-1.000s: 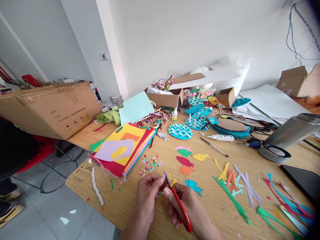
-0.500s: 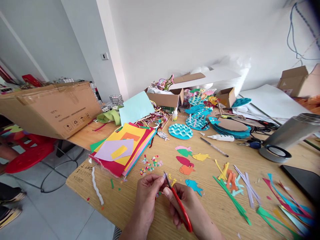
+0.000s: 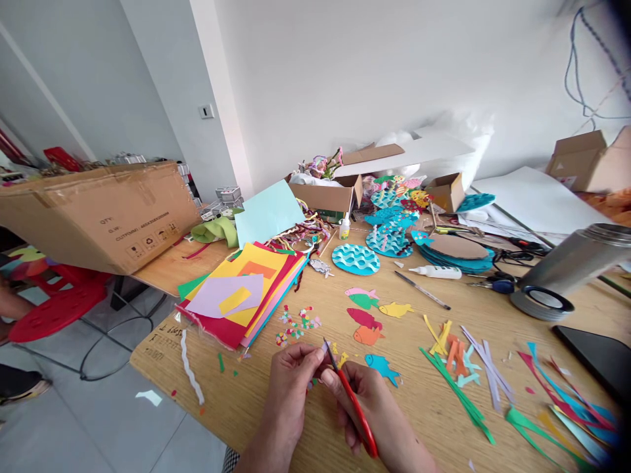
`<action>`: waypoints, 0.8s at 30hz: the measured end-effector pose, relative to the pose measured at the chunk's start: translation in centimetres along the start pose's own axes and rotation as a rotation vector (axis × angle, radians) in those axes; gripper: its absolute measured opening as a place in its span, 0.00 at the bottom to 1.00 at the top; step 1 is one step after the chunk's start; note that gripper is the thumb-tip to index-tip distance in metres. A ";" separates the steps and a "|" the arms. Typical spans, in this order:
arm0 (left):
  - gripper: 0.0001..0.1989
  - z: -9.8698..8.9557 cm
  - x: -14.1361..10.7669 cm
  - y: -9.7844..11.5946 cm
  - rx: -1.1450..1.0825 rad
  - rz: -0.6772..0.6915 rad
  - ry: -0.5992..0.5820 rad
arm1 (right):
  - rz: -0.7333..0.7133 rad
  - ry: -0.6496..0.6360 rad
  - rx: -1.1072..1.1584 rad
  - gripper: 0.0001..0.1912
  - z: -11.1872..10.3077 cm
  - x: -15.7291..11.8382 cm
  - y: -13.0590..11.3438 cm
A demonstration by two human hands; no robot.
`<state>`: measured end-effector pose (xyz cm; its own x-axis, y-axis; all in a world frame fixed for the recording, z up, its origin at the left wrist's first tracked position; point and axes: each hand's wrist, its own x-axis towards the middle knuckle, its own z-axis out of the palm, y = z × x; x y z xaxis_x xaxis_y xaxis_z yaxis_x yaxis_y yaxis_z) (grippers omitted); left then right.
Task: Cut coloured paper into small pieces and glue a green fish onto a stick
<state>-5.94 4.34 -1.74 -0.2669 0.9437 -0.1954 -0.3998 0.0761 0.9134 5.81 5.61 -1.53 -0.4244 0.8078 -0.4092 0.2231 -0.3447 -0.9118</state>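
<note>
Red-handled scissors (image 3: pixel 358 414) are in my right hand (image 3: pixel 367 394), their blades pointing up and away toward my left fingertips. My left hand (image 3: pixel 293 384) pinches a small light purple paper piece (image 3: pixel 325 347), which touches or nearly touches the blades. Tiny coloured paper dots (image 3: pixel 298 322) lie scattered just beyond my left hand. Past my right hand are paper fish, among them a blue one (image 3: pixel 383 368), an orange one (image 3: pixel 367 335) and a yellow one (image 3: pixel 396 309).
Coloured sheets (image 3: pixel 227 295) are stacked at the left. Paper strips (image 3: pixel 458 394), a black phone-like slab (image 3: pixel 596 361) and a metal flask (image 3: pixel 582 259) lie right. Behind are a glue bottle (image 3: pixel 438 271), a pen (image 3: pixel 422 290) and a wavy blue disc (image 3: pixel 355 259).
The scissor handles have closed slightly and both hands stay nearly in place. A pale paper scrap now shows on the floor at the left, and a shoe there has moved.
</note>
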 end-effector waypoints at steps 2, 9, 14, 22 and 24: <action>0.10 -0.1 0.0 0.0 0.001 -0.017 0.001 | -0.001 0.002 -0.004 0.32 0.0 0.1 0.0; 0.09 -0.5 0.1 -0.1 0.013 -0.053 -0.028 | 0.017 0.033 0.019 0.32 -0.1 -0.1 -0.5; 0.11 -0.5 0.0 0.2 -0.039 -0.065 -0.008 | 0.020 0.039 0.021 0.32 -0.1 -0.1 -0.5; 0.13 -0.7 0.1 -0.2 -0.004 -0.066 0.021 | 0.022 0.046 -0.001 0.29 -0.3 0.0 0.0; 0.14 -1.1 0.3 -0.1 0.026 -0.062 0.031 | 0.016 0.027 0.009 0.28 -0.5 -0.1 0.0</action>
<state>-6.97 4.28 -2.32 -0.2694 0.9264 -0.2629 -0.3933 0.1434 0.9081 6.31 5.81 -1.52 -0.3974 0.8147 -0.4223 0.2215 -0.3615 -0.9057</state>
